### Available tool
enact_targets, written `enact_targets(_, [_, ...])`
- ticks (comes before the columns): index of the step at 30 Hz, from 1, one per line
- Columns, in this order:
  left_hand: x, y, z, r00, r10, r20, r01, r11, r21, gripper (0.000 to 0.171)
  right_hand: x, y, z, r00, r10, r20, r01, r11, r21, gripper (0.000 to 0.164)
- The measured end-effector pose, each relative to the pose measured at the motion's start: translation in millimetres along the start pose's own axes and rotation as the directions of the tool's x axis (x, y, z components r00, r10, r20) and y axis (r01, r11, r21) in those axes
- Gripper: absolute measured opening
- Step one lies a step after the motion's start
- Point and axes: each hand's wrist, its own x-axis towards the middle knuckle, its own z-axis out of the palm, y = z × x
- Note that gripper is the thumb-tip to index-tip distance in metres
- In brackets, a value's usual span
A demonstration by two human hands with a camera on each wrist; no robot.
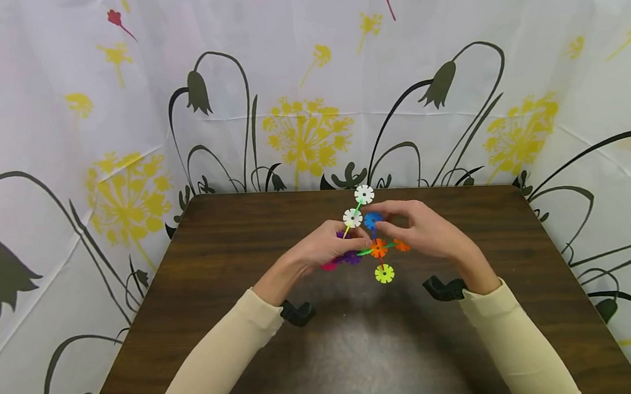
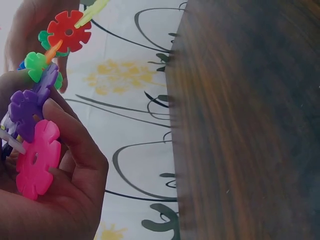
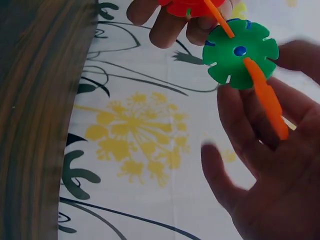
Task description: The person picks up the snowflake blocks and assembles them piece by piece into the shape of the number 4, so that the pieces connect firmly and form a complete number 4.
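Note:
A chain of colourful notched plastic discs, linked edge to edge, is held above the table between both hands. My left hand grips its left part, with a pink disc and a purple disc among the fingers in the left wrist view. My right hand pinches the blue disc between thumb and fingertips. Two white discs rise at the top, an orange disc sits mid-chain, and a yellow disc hangs lowest. Up close on the right are a green disc and an edge-on orange disc.
Below the hands spreads a dark brown wooden table. A white cloth printed with flowers hangs behind it and along both sides. Black wrist mounts project from under both sleeves over the table.

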Motion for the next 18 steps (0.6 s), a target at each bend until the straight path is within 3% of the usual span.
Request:
enact_targets(8, [1.9,-5.2,-0.2,1.0,-0.024,0.013,0.024,1.0,0.001,0.021,0.0,-0.7,2.8,0.994,-0.034,0.104,0.034,0.999,-0.001,0.061])
enact_targets(18, [3.2,-4.3,3.5,0.997,-0.005,0.071,0.005,1.0,-0.001,0.02,-4.1,-1.2,2.0,0.987,-0.003,0.159,0.0,1.0,0.017,0.062])
